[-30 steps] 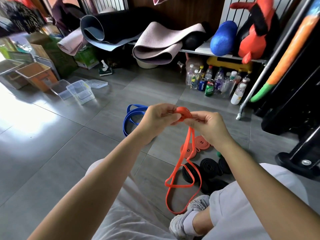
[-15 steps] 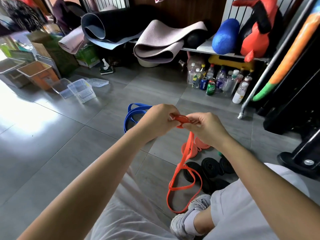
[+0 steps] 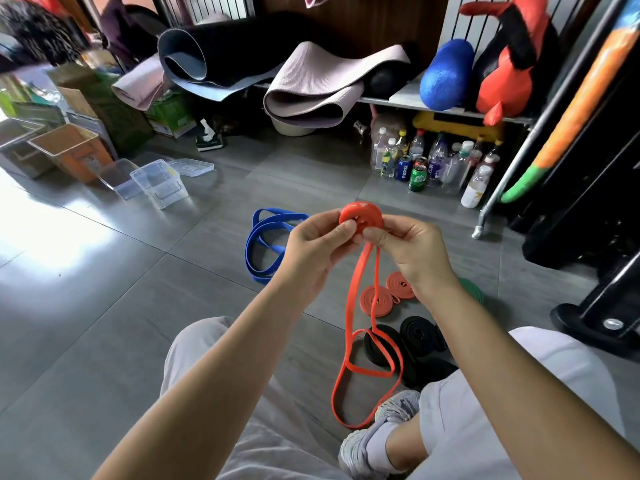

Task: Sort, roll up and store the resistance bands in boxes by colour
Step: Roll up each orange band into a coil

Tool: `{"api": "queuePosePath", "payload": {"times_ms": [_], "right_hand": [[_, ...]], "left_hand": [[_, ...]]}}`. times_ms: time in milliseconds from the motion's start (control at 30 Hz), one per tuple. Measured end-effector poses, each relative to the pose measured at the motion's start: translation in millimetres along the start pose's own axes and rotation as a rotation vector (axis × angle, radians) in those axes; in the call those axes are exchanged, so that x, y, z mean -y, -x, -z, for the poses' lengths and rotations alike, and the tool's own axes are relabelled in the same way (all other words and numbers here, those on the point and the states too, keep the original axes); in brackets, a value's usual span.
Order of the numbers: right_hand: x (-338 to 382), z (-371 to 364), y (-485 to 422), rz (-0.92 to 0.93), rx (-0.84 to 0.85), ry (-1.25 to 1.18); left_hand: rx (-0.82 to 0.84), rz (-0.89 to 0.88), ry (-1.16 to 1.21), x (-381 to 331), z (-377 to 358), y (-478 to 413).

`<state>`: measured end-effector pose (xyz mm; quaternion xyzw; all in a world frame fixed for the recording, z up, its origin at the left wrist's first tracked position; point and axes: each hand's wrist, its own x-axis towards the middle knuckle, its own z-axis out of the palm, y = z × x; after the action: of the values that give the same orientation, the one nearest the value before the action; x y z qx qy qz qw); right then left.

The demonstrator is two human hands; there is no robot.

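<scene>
An orange resistance band (image 3: pixel 362 218) is partly wound into a small flat coil held up over the floor. My left hand (image 3: pixel 317 247) pinches the coil's left side and my right hand (image 3: pixel 412 251) pinches its right side. The band's loose tail hangs down and loops on the tiles between my legs. On the floor lie two rolled orange bands (image 3: pixel 388 294), rolled black bands (image 3: pixel 412 341), an unrolled blue band (image 3: pixel 266 244) and a green band (image 3: pixel 472 292) mostly hidden by my right wrist. Clear plastic boxes (image 3: pixel 157 183) stand at the left.
A clear lid (image 3: pixel 194 167) lies beside the boxes, with an orange bin (image 3: pixel 71 152) and cartons behind. Bottles and cans (image 3: pixel 427 168) crowd under a shelf bearing rolled mats (image 3: pixel 311 88). A metal rack leg (image 3: pixel 479 230) and black gym equipment (image 3: pixel 588 237) stand at the right.
The coil has turned from edge-on to face up and grown slightly; the hanging tail is shorter and has shifted. Both hands stay on the coil.
</scene>
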<state>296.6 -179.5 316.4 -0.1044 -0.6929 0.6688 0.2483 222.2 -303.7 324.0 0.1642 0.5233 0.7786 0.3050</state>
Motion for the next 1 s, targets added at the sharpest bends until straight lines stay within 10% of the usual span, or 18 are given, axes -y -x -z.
{"api": "queuePosePath", "payload": {"times_ms": [367, 500, 867, 1000], "right_hand": [[2, 8, -4, 0.052, 0.159, 0.602], [6, 11, -4, -0.003, 0.137, 0.442], [6, 4, 1, -0.002, 0.049, 0.034], [3, 13, 0, -0.006, 0.090, 0.202]], "left_hand": [[0.206, -0.313, -1.666, -40, -4, -6], [0.164, -0.332, -1.543, -43, -2, -7], [0.041, -0.017, -0.125, -7, 2, 0], [0.003, -0.116, -0.735, -14, 3, -4]]}}
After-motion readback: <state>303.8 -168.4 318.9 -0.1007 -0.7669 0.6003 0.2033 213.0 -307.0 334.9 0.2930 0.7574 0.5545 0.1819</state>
